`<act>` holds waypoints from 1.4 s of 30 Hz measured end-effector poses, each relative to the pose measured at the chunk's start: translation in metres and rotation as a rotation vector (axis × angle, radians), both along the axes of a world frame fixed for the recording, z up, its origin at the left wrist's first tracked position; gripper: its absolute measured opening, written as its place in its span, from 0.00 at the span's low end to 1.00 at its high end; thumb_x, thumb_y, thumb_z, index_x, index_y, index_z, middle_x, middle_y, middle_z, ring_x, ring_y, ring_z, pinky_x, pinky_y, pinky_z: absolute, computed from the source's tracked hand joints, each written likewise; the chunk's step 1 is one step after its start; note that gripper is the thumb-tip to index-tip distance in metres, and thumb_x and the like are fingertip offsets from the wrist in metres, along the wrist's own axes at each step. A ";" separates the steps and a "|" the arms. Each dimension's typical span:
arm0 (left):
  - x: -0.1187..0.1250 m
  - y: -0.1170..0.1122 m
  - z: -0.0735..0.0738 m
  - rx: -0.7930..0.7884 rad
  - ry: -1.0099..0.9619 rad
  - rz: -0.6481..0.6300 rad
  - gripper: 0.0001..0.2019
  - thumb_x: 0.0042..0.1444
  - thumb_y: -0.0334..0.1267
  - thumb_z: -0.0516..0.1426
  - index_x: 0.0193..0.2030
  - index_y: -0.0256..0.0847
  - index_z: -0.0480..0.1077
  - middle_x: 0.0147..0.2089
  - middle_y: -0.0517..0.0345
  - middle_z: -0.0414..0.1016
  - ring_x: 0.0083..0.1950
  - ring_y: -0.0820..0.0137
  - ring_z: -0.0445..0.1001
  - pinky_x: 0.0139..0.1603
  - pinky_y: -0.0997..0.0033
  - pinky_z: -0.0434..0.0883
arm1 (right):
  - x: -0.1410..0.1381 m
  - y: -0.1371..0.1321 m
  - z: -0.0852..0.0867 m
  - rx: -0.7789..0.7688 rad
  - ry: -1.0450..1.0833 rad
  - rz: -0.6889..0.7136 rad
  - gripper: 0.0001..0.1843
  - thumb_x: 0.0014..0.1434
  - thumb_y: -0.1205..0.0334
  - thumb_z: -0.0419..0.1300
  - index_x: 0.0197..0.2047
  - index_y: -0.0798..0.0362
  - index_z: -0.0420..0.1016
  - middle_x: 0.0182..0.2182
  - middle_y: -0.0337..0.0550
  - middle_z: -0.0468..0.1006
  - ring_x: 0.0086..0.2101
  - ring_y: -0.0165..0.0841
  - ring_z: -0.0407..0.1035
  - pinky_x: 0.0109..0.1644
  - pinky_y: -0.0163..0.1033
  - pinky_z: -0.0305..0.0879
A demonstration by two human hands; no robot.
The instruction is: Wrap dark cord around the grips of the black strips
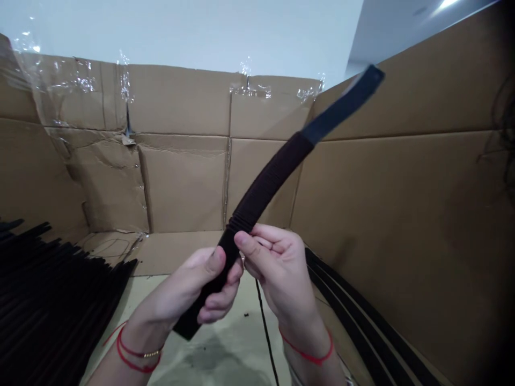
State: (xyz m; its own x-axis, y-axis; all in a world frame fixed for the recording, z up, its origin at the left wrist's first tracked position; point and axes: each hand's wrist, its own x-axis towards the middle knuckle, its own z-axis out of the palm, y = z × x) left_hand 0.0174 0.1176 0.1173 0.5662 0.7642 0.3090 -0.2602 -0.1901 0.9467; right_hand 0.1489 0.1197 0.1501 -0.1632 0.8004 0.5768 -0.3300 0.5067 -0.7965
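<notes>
A dark flat strip point(344, 110) slants from lower left to upper right in the head view. Bunched round its middle is a dark fabric sleeve point(267, 182), gathered into fine folds. My left hand point(205, 284) wraps round the strip's lower part, thumb on top and fingers underneath. Pinching the lower edge of the gathered sleeve, my right hand point(277, 262) has its thumb on the near face; its other fingers are partly hidden behind. The strip's upper end sticks out bare beyond the sleeve.
Many black strips point(52, 300) lie piled at the left. Several long black strips point(362, 327) lean along the right side. A thin dark cord point(265, 327) runs over the pale table point(225, 343). Taped cardboard walls point(181, 182) stand around the work area.
</notes>
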 end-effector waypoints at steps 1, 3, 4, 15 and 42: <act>-0.001 0.003 0.001 0.008 0.015 0.030 0.26 0.57 0.65 0.50 0.32 0.40 0.62 0.18 0.68 0.57 0.15 0.80 0.53 0.15 0.80 0.54 | -0.001 0.001 -0.001 0.012 0.018 -0.047 0.12 0.54 0.57 0.68 0.24 0.55 0.77 0.13 0.33 0.67 0.14 0.23 0.57 0.17 0.29 0.57; 0.000 0.006 0.002 0.104 0.047 0.340 0.25 0.55 0.63 0.54 0.32 0.38 0.63 0.19 0.66 0.61 0.18 0.79 0.58 0.18 0.80 0.56 | -0.003 0.005 -0.002 0.030 0.067 -0.131 0.10 0.54 0.59 0.68 0.25 0.54 0.78 0.15 0.33 0.67 0.16 0.24 0.58 0.18 0.30 0.57; 0.002 0.005 0.003 0.138 0.055 0.491 0.25 0.55 0.62 0.55 0.31 0.38 0.63 0.19 0.65 0.61 0.19 0.79 0.58 0.19 0.81 0.56 | -0.003 0.006 -0.003 0.025 0.082 -0.125 0.08 0.54 0.59 0.68 0.28 0.54 0.80 0.15 0.32 0.65 0.16 0.24 0.57 0.18 0.29 0.56; 0.004 0.006 0.001 -0.133 -0.093 0.136 0.29 0.57 0.66 0.48 0.27 0.39 0.59 0.17 0.70 0.53 0.17 0.82 0.49 0.16 0.83 0.48 | 0.003 0.007 0.000 -0.063 0.004 -0.035 0.14 0.49 0.52 0.71 0.30 0.55 0.78 0.14 0.31 0.65 0.14 0.24 0.60 0.16 0.29 0.58; 0.010 0.002 0.000 0.098 0.014 0.535 0.25 0.60 0.62 0.48 0.30 0.39 0.62 0.21 0.66 0.56 0.21 0.78 0.54 0.19 0.80 0.53 | -0.005 0.013 -0.007 -0.025 0.024 -0.116 0.15 0.49 0.49 0.70 0.28 0.54 0.79 0.13 0.33 0.67 0.14 0.27 0.60 0.15 0.31 0.57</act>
